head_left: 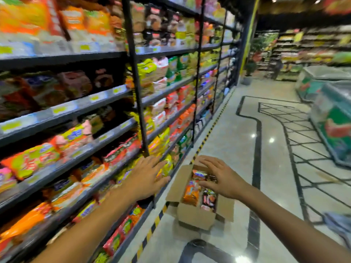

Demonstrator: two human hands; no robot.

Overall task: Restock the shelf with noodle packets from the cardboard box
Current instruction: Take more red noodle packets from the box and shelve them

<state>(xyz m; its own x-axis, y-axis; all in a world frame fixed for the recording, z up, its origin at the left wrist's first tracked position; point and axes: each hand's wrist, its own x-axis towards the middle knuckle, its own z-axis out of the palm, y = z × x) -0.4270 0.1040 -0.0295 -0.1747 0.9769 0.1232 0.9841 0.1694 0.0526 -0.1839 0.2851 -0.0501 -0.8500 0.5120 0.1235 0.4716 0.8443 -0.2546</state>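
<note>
On the shiny floor (233,133) of a shop aisle, an open cardboard box (197,215) is sitting close to the bottom of the shelf (79,154). The box flaps are standing up and noodle packets (191,192) are lying inside it, orange ones and dark ones. The right hand (222,179) is hovering over the box with its fingers spread out flat, and it is not holding anything; I cannot tell if the fingers are touching the packets. The left hand (148,177) is reaching toward the shelf with its fingers stretched out and a little apart, and it is not holding anything either. The shelf is running along the left side, with many dark rows going up, and each row is holding bright packets in orange, yellow, green, pink and red. Small yellow price tags (116,90) are sticking along the front edges. A black and yellow striped line (207,135) is running on the floor beside the shelf. Dark lines are making shapes across the pale floor, and lights are shining in it. On the right, low freezer chests (334,122) with green and red sides are standing. Far back, more shelves are standing with goods on them, and a person (276,70) is standing there, too blurry to see well. A green plant (250,67) is standing near a tall yellow post.
</note>
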